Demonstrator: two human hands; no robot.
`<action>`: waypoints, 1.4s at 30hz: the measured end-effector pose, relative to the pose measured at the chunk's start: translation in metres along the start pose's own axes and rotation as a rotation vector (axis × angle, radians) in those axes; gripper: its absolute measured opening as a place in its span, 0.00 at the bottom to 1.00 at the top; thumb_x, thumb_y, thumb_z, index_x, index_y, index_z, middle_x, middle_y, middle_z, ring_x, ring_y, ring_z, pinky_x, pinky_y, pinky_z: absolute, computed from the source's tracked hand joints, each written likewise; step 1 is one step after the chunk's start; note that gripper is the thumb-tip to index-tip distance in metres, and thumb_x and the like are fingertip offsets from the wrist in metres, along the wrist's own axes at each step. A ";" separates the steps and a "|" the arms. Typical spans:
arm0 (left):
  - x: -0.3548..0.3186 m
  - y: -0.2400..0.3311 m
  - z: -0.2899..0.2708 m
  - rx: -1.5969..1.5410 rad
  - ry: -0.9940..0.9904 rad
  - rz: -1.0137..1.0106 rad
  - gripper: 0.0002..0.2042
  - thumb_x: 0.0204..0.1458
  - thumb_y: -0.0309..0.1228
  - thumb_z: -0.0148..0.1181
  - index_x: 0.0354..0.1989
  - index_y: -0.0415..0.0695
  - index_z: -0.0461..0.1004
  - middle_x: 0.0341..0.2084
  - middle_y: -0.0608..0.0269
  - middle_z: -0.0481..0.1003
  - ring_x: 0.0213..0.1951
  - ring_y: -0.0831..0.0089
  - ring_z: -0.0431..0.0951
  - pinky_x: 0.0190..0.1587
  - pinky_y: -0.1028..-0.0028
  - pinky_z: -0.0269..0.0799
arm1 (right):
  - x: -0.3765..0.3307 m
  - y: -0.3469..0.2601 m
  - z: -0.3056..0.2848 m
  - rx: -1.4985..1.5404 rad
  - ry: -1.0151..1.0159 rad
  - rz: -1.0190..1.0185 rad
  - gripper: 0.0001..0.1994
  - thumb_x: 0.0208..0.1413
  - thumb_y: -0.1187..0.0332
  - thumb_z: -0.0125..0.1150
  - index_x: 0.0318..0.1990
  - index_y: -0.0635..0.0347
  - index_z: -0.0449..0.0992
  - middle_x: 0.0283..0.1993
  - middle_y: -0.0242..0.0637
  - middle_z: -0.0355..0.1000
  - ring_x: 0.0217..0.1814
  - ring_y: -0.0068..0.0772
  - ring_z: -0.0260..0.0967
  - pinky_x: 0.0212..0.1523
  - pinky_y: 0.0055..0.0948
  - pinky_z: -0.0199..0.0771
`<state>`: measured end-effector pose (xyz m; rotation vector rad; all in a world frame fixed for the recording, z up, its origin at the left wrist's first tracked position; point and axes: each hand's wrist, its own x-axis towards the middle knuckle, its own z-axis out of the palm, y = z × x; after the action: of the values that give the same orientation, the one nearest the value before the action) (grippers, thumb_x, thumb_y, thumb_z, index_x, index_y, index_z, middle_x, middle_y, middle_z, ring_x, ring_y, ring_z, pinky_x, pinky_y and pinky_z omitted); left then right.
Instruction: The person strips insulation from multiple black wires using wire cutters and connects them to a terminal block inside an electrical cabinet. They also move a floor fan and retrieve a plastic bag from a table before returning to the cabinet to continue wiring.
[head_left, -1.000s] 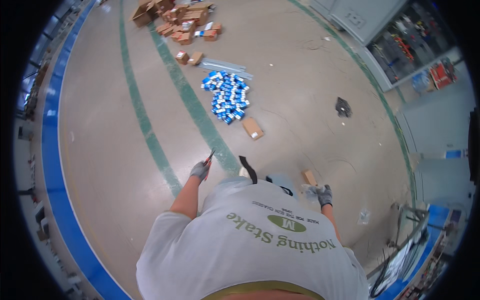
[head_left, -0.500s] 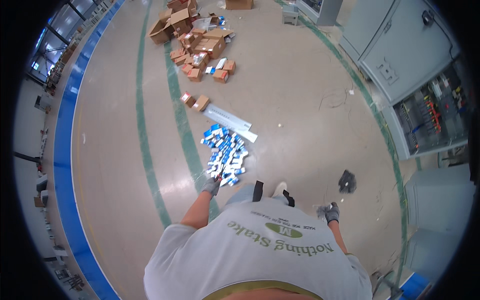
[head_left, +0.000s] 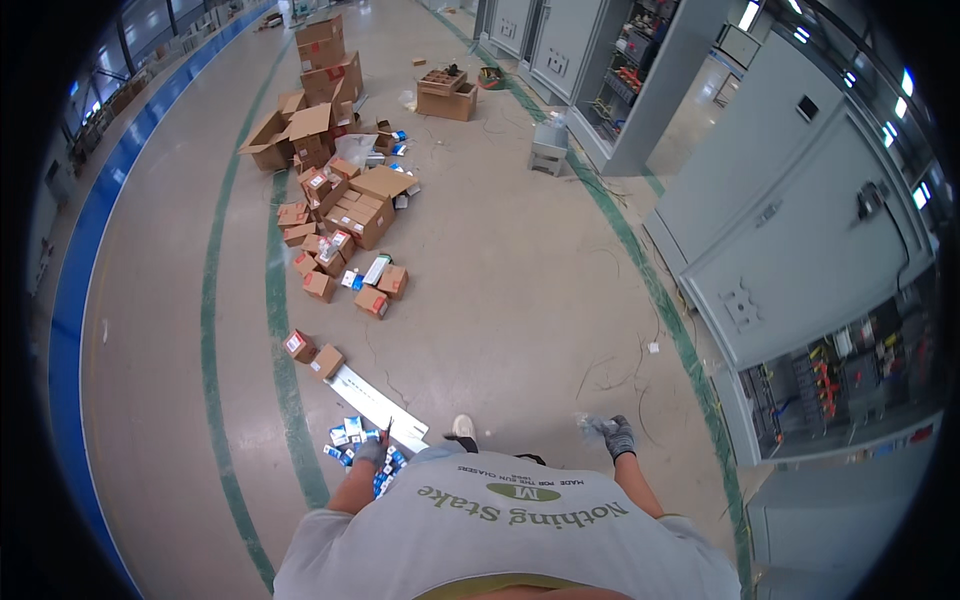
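Left hand (head_left: 371,453), gray-gloved, is curling closed around a red-handled tool (head_left: 386,432); finger detail is blurring out. The tool is pointing up and away from the body, showing over the near end of a pale metal strip (head_left: 372,398). Blue-and-white boxes (head_left: 345,433) are lying scattered on the floor around that hand in view; can't tell if it's touching any. Right hand (head_left: 621,437), also gloved, is pinching crumpled clear plastic (head_left: 594,428), off to the right, well apart from the boxes. Two small brown cartons (head_left: 326,361) are sitting at the strip's far end. More cardboard boxes (head_left: 360,215) are piling up beyond. Gray cabinets (head_left: 745,240) are standing at right.
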<state>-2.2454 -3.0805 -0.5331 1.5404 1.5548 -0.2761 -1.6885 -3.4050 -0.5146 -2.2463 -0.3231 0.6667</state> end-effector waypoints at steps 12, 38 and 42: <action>0.324 0.373 -0.209 0.085 0.243 0.237 0.21 0.56 0.45 0.49 0.50 0.43 0.68 0.41 0.42 0.74 0.44 0.49 0.74 0.45 0.59 0.69 | 0.339 -0.143 0.138 -0.222 -0.207 0.204 0.22 0.53 0.65 0.54 0.55 0.66 0.65 0.53 0.48 0.68 0.54 0.45 0.66 0.54 0.35 0.68; 0.895 0.786 -0.663 -0.059 0.361 0.121 0.22 0.55 0.48 0.48 0.42 0.38 0.70 0.37 0.41 0.74 0.44 0.47 0.73 0.45 0.58 0.67 | 1.044 -0.980 0.510 0.189 -0.202 -0.005 0.13 0.50 0.69 0.60 0.43 0.57 0.69 0.32 0.37 0.70 0.24 0.31 0.67 0.18 0.32 0.72; 1.012 0.846 -0.733 -0.265 0.377 0.228 0.21 0.57 0.46 0.48 0.42 0.38 0.70 0.35 0.42 0.75 0.42 0.45 0.74 0.43 0.58 0.68 | 1.117 -1.056 0.584 0.135 -0.231 -0.055 0.14 0.49 0.69 0.60 0.45 0.57 0.69 0.32 0.39 0.69 0.24 0.31 0.68 0.19 0.31 0.74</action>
<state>-1.6247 -1.7062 -0.4748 1.5975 1.6010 0.3553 -1.1093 -1.8667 -0.4848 -2.0287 -0.4386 0.8943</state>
